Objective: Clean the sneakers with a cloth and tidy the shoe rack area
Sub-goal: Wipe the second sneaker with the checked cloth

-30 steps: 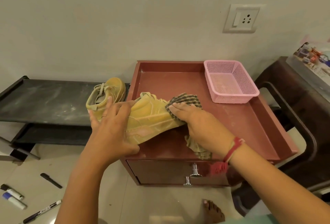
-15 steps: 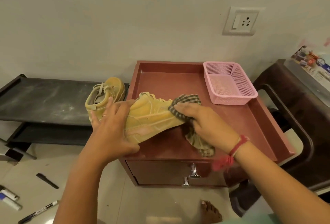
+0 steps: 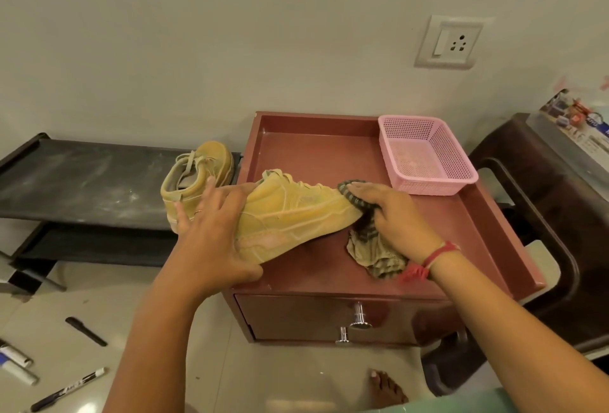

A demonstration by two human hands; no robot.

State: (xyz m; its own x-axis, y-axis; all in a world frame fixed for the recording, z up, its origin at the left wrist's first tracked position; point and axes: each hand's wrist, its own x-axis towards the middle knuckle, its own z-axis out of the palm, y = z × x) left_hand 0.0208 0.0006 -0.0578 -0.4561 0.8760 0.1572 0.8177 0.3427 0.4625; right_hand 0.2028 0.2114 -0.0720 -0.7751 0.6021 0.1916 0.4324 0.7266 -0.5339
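Since a second ago my right hand [image 3: 400, 215] has slid the checked cloth [image 3: 369, 241] out to the toe of the sneaker [image 3: 296, 215], which my left hand [image 3: 211, 234] grips on the red cabinet [image 3: 428, 248]. Nothing lies in the pink basket [image 3: 425, 158]. Two sneakers show, the second [image 3: 197, 178] on the black rack [image 3: 82, 182]; four markers [image 3: 66, 389] lie on the floor, some cut off at the edge.

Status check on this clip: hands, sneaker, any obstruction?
Left hand gripping the sneaker at its heel, on the red cabinet. Right hand pressing the cloth on its toe. Second sneaker on the black rack. Nothing blocking.
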